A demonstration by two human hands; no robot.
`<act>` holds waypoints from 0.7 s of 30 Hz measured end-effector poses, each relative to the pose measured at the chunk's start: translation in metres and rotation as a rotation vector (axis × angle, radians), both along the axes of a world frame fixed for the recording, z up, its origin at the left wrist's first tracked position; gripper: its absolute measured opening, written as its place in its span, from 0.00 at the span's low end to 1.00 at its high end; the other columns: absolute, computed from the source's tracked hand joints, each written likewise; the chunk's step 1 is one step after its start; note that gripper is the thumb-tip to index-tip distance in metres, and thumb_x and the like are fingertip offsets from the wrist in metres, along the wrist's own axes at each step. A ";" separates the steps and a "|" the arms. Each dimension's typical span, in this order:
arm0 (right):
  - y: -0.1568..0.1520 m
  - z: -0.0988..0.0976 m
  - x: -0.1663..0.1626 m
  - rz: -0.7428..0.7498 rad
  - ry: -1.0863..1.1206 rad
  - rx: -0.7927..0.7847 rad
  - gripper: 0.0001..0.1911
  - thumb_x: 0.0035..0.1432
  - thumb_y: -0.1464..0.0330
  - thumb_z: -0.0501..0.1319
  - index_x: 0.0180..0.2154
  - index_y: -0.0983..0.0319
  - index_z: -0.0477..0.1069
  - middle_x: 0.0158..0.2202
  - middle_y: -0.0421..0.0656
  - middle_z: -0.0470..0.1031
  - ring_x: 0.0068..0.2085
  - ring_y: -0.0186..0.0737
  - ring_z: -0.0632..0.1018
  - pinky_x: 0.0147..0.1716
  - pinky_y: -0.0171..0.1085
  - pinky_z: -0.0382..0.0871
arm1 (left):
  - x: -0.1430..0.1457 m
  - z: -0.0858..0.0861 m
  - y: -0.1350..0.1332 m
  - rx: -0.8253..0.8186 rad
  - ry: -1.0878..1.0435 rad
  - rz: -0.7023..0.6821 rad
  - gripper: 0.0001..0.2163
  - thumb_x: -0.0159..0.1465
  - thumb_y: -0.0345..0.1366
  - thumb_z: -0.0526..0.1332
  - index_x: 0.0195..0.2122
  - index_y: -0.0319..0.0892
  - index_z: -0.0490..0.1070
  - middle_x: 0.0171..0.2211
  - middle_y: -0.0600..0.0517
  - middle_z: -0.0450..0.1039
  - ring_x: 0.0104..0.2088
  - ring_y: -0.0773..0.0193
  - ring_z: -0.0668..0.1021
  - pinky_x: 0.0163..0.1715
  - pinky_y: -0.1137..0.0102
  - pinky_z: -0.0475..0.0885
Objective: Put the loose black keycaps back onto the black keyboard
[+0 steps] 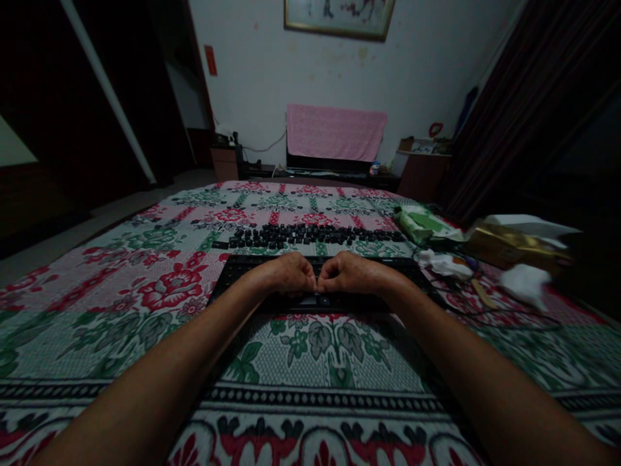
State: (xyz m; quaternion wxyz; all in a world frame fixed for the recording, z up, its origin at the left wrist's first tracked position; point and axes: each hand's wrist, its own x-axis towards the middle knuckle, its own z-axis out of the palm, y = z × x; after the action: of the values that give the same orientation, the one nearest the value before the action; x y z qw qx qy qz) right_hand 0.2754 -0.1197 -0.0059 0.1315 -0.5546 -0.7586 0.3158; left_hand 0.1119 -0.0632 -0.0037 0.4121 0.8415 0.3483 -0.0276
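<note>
A black keyboard (242, 266) lies on a flowered cloth in front of me. Both my hands rest on its middle, knuckles up, fingertips meeting. My left hand (290, 274) and my right hand (350, 273) are curled closed, pinching at something small between them near the keyboard's front row; what they hold is hidden. Beyond the keyboard, several loose black keycaps (310, 235) lie in rows on the cloth.
The red, green and white flowered cloth (145, 291) covers the whole surface. At the right lie a green packet (420, 223), white tissues (444, 264), a gold box (509, 249) and a thin cable (514, 321). A pink cloth (336, 133) covers a screen at the far wall.
</note>
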 end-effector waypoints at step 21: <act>-0.004 0.003 -0.005 -0.038 0.028 0.109 0.12 0.47 0.64 0.53 0.28 0.65 0.71 0.23 0.38 0.70 0.24 0.28 0.67 0.24 0.27 0.59 | -0.034 -0.006 0.052 0.291 -0.168 0.407 0.11 0.47 0.39 0.56 0.30 0.39 0.72 0.19 0.55 0.68 0.20 0.71 0.68 0.20 0.78 0.62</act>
State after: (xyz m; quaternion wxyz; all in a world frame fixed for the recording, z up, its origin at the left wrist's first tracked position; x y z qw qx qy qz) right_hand 0.2708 -0.1236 -0.0029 0.1779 -0.5565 -0.7620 0.2793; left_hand 0.0779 -0.0116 -0.0099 0.3110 0.8039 0.4754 0.1761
